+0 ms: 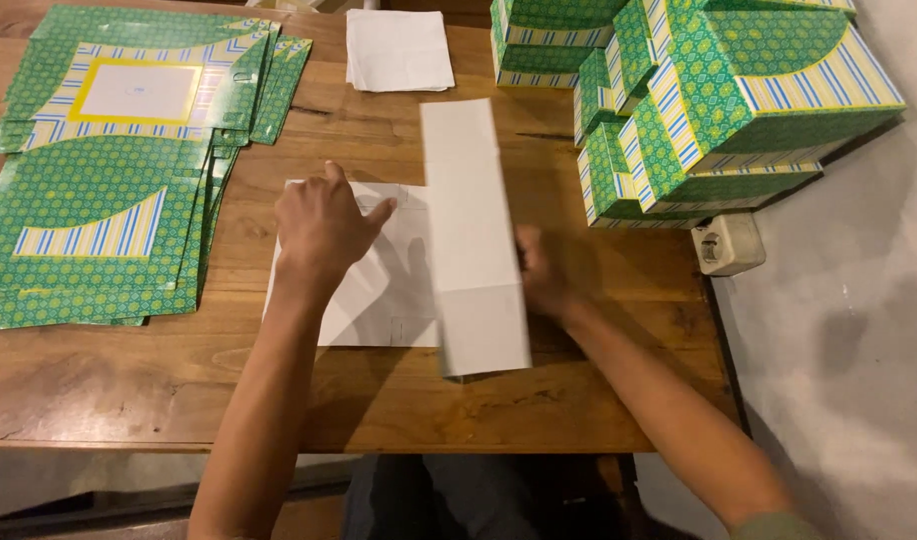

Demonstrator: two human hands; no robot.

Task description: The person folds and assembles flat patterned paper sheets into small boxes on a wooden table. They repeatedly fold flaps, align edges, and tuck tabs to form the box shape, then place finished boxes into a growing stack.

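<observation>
A flat box blank (399, 290) lies white side up on the wooden table (179, 380). Its right-hand panel (474, 230) is folded up and stands raised. My left hand (324, 228) presses flat on the left part of the blank, fingers spread. My right hand (541, 272) is behind the raised panel's right edge, fingers curled against it and partly hidden.
A stack of flat green patterned box blanks (109, 170) covers the table's left side. Several folded green boxes (719, 100) are piled at the back right. White sheets (399, 48) lie at the back. A wall socket (729, 243) sits at the table's right edge.
</observation>
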